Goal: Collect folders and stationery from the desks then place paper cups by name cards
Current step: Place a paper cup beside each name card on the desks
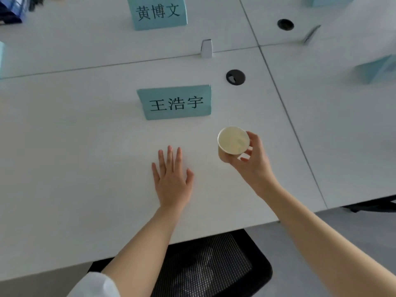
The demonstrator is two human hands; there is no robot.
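Observation:
My right hand [255, 161] grips a cream paper cup [233, 139] by its side, mouth up, just right of and in front of a light blue name card [174, 102] on the white desk [75, 157]. Whether the cup's base touches the desk I cannot tell. My left hand [171, 179] lies flat on the desk with fingers spread, in front of that card. A second blue name card [157, 12] stands on the far desk.
A black cable grommet [235, 77] sits right of the near card, another grommet [285, 24] farther back. A small white clip [206, 48] stands on the desk seam. More blue cards [377, 69] are at the right. A black mesh chair [205, 269] is under the front edge.

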